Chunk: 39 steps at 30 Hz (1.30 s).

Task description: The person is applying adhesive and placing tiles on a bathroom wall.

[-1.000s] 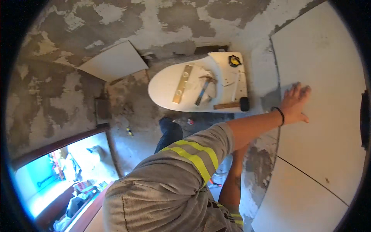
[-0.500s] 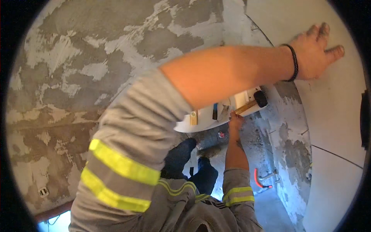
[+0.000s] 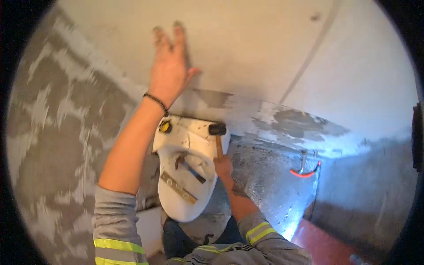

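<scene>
My left hand [image 3: 170, 73] lies with fingers spread against a large cream wall tile [image 3: 238, 48], above the toilet. In my right hand [image 3: 224, 167] is a rubber mallet [image 3: 219, 145], gripped by its wooden handle. The black mallet head points toward the wall, over the right rear corner of a white toilet [image 3: 183, 214]. On the toilet's top lie a claw hammer [image 3: 192, 170] and a small spirit level [image 3: 178, 187]. At its left rear corner sits a yellow and black tape measure [image 3: 165, 126].
Below the tiles runs a strip of bare, patchy wall [image 3: 296, 121]. A red flexible hose [image 3: 302, 175] hangs from a metal fitting on the right. Rough plaster covers the left wall [image 3: 57, 150]. Wet-looking concrete floor [image 3: 260, 176] lies right of the toilet.
My view has swung right, so the tiled wall now lies ahead and the whole toilet shows. The left hand remains on the tile and the right hand still holds the mallet.
</scene>
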Tool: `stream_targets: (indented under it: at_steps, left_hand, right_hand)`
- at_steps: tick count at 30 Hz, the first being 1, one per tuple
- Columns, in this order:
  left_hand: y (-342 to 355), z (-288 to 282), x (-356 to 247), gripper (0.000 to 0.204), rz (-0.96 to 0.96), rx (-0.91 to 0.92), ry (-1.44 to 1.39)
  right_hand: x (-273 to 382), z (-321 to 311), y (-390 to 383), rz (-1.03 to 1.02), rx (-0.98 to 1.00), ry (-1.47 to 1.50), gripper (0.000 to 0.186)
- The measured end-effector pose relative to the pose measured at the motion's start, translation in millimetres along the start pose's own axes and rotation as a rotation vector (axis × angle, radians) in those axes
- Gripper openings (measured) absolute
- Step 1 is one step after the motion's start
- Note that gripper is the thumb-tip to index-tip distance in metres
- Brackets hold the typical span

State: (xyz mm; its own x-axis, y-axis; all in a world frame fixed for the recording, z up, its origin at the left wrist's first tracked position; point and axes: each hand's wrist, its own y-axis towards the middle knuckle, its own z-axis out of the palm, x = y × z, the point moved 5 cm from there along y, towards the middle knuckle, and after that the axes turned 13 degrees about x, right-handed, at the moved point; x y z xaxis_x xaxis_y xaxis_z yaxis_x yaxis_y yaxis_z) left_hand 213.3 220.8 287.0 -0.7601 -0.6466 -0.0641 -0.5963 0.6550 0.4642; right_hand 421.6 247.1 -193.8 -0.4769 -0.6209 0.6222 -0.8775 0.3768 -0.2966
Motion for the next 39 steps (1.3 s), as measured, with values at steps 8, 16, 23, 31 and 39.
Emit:
stream_targets:
  at_steps: [8,16,23,31,39]
  left_hand:
    - [4.6,-32.3,46.1,0.118,-0.05,-0.075,0.229]
    - [18.8,-54.3,130.6,0.142,0.051,-0.116,0.103]
    - [19.9,-65.1,125.5,0.126,0.05,-0.009,-0.078]
    - [25.1,-61.4,134.3,0.12,0.098,-0.048,-0.115]
    - [21.1,-62.3,134.2,0.122,0.119,-0.085,-0.127]
  right_hand:
    - [49.9,-53.2,-132.2,-0.116,-0.005,0.523,0.032]
    - [262.0,-218.7,-74.9,-0.567,-0.52,0.724,0.03]
    - [469.8,-393.6,-9.3,-0.815,-0.742,0.33,0.04]
    - [507.1,-404.8,6.5,-0.804,-0.716,0.141,0.046]
    - [535.8,-413.4,-1.0,-0.737,-0.705,-0.093,0.047]
